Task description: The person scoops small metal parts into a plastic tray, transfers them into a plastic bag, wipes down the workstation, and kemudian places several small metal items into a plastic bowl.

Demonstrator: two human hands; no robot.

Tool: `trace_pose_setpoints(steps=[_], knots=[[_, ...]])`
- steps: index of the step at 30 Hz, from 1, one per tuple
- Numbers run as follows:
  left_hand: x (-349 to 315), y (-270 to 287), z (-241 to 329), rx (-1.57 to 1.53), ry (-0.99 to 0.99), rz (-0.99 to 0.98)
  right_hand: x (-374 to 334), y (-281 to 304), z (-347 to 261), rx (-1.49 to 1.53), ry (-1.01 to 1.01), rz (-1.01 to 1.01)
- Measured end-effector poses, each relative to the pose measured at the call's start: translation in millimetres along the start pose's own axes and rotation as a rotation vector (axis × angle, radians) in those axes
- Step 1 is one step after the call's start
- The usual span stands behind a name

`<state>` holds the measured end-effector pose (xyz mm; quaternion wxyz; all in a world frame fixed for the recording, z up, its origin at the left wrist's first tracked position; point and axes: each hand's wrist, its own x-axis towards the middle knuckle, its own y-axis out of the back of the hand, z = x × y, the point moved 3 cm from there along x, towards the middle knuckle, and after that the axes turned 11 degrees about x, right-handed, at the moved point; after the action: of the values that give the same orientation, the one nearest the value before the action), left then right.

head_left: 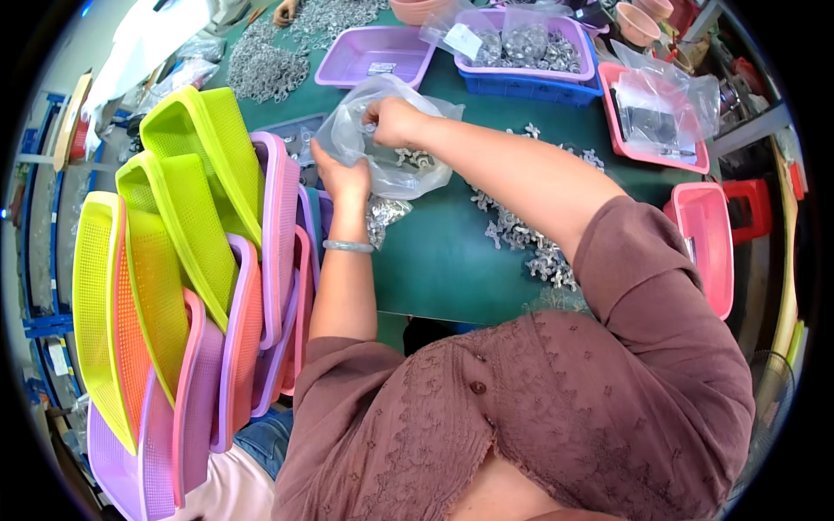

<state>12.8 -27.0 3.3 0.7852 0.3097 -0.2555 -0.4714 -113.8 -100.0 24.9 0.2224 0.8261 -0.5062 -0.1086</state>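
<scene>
My left hand (347, 178) grips the side of a clear plastic bag (415, 180) over the green table. Small metal parts (413, 159) show inside the bag. At the bag's mouth is my right hand (395, 122), its fingers curled closed; what they pinch cannot be made out. Just below the bag lies a small clear packet of shiny metal pieces (382, 219). To the right of the bag, loose silvery metal parts (530, 239) are spread in a long heap, partly hidden under my right forearm.
Stacked green, orange and purple plastic baskets (200, 165) rise close on my left. Along the back stand a purple tray (373, 56) and another purple tray (569, 39) holding bagged parts. Grey rings (265, 69) are piled there, near another person's hand (285, 12). Pink bins (702, 243) line the right.
</scene>
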Motion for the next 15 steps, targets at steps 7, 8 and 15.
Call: trace_pose_setpoints(steps=[7, 8, 15], knots=[[-18.5, -16.0, 2.2, -0.529, -0.025, -0.103, -55.7, 63.1, -19.6, -0.061, 0.086, -0.151], [-28.4, -17.1, 7.9, -0.551, -0.022, -0.107, -66.6, 83.0, -3.7, -0.008, 0.136, -0.095], [-53.6, -0.3, 8.8, -0.530, -0.129, -0.054, -269.3, 213.2, 54.0, -0.239, -0.075, 0.362]])
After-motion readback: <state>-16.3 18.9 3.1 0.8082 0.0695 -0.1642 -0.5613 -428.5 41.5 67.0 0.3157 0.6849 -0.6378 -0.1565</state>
